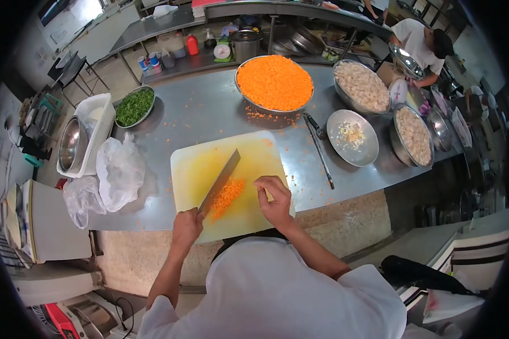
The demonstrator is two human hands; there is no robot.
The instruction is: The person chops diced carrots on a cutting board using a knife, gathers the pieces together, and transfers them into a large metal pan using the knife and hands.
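Note:
My left hand [187, 228] is closed around the handle of a kitchen knife [219, 179]. Its broad blade slants up and to the right over a yellow-stained white cutting board [189, 164]. Along the blade's right side lies a small pile of finely chopped orange carrot [227, 198]. Just right of that pile, my right hand [275, 200] hovers above the board with loosely bent fingers, thumb and forefinger apart, and nothing visible between them. A large bowl heaped with chopped carrot [275, 83] stands beyond the board, with bits scattered in front of it.
Chopped greens [134, 107] fill a bowl at left, near a white basket [99, 135] and plastic bags [120, 172]. To the right are a long dark rod-like tool [320, 152], a bowl with pale bits [352, 138] and bowls of pale chunks [362, 86]. A co-worker [415, 42] handles a metal bowl.

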